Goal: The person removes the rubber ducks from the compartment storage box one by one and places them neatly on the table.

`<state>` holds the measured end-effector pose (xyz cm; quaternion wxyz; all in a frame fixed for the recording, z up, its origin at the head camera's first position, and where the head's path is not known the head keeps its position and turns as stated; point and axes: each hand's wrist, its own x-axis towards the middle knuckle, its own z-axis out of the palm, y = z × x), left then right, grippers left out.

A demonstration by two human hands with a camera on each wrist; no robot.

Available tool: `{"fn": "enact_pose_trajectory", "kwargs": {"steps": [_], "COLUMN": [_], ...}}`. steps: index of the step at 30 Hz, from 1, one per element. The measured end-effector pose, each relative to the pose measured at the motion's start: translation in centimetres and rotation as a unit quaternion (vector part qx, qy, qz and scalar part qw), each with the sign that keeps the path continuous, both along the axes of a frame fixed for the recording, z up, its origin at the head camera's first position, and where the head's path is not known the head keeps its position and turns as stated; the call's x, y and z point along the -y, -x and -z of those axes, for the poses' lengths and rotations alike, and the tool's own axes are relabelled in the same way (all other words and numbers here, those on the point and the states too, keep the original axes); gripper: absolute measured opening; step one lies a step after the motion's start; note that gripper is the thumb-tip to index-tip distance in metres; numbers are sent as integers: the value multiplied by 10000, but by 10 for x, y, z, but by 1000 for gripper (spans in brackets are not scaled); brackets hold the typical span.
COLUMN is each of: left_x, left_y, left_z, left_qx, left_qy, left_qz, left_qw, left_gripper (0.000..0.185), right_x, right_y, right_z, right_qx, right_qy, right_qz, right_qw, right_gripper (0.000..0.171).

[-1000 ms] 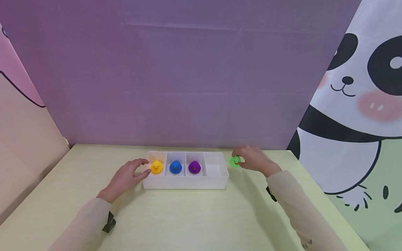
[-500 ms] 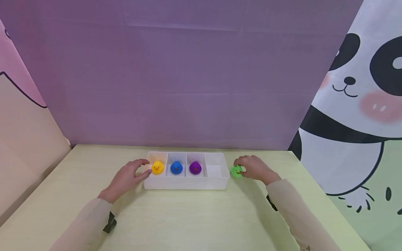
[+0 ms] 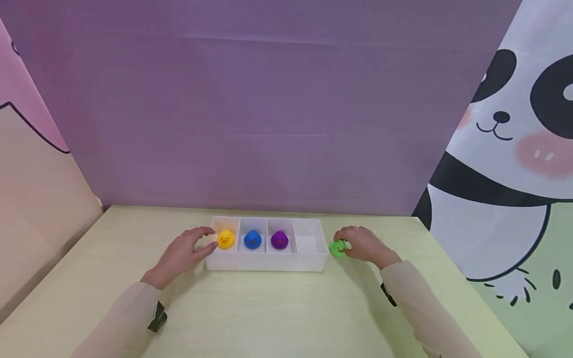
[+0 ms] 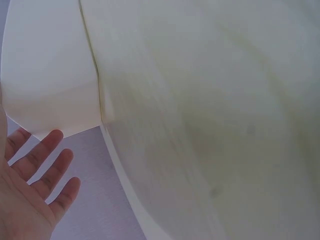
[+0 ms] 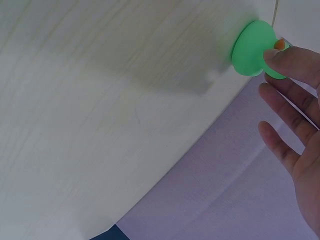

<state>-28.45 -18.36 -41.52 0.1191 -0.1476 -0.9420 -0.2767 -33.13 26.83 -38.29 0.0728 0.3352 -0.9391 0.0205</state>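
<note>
My right hand [image 3: 364,243] pinches a green rubber duck [image 3: 337,248] just off the right end of a white divided box [image 3: 264,262]. In the right wrist view the thumb lies on the duck's head, and its rounded body [image 5: 252,50] shows above the table. My left hand [image 3: 180,253] is at the box's left end, fingers spread and loosely bent near its wall. In the left wrist view its fingertips meet the edge of the box [image 4: 50,60]. Yellow [image 3: 226,239], blue [image 3: 252,239] and purple [image 3: 279,240] rubber ducks sit in separate compartments.
The box's rightmost compartment [image 3: 312,243] holds no duck. Everything stands on a pale wooden table [image 3: 264,313]. A purple cloth backdrop [image 3: 268,124] rises behind its far edge, with a panda-printed panel [image 3: 497,209] on the right.
My right hand has brought the green duck nearer to me, beside the box's right end. The left hand stays at the box's left end. The view has shifted slightly.
</note>
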Motion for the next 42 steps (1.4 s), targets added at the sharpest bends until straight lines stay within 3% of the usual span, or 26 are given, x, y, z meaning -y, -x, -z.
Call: {"fn": "enact_pose_trajectory", "kwargs": {"steps": [20,42], "left_x": [0,0], "left_y": [0,-2], "left_z": [-1,-2], "left_qx": [-32,63], "left_qy": [-74,-89], "left_qz": [51,24], "left_qw": [10000,9999], "left_gripper": [43,44], "right_x": [-1,13], "right_y": [-1,5], "right_z": [-6,-42], "right_qx": [-24,-459], "right_qy": [27,16], "right_qz": [-18,-81], "right_qw": [10000,9989], "right_gripper": [30,29]}}
